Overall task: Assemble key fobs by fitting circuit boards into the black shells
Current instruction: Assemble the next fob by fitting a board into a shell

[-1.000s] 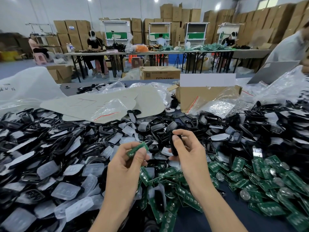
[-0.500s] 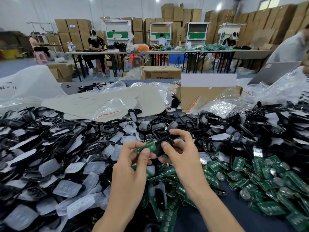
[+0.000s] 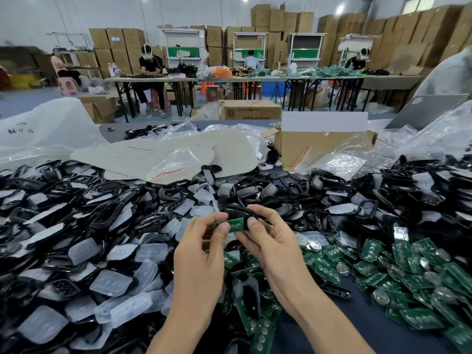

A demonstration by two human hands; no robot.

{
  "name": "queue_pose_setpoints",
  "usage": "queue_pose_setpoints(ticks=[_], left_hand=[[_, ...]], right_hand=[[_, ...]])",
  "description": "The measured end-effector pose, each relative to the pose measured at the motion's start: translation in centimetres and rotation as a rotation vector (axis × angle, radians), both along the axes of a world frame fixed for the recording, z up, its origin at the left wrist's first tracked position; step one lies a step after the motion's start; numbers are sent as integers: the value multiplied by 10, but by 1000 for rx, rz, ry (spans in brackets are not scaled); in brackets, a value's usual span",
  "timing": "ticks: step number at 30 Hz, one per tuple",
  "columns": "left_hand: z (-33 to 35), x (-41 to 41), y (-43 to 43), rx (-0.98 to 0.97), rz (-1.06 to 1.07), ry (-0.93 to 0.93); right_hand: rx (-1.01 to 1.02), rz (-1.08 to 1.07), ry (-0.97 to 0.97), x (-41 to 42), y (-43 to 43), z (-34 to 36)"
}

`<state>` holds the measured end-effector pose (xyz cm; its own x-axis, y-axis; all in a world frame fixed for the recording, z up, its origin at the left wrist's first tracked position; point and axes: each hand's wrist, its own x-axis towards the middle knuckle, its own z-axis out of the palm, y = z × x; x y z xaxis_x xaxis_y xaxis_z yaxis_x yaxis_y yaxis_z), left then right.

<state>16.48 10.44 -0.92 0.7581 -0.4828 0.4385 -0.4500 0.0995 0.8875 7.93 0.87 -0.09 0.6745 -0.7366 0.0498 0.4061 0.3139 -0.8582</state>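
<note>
The hands are together over the near middle of the counter: the left hand pinches a green circuit board, held against the black shell that the right hand grips. Pressed in skewed, the board could jam, or slip into the loose boards below

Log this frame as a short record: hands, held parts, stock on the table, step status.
left hand: pinches a green circuit board
right hand: holds a black shell
step status: board held against the shell, above the table; cannot tell if it is seated
stock, right: pile of circuit boards
stock, left: heap of shells mixed with clear button pads
behind: open cardboard box
</note>
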Motion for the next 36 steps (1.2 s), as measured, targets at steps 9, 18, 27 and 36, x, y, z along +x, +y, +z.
queue_pose_setpoints(ticks=[9, 18, 27, 36], left_hand=[[3, 2, 1, -66, 62, 73], [5, 5, 2, -95, 51, 82], [5, 6, 1, -102, 47, 96], [5, 8, 3, -99, 25, 124]], right_hand=[[-176, 52, 39, 0, 3, -1], [-281, 37, 99, -1, 6, -2], [-328, 39, 150, -4, 8, 0], [-340, 53, 157, -5, 10, 3]])
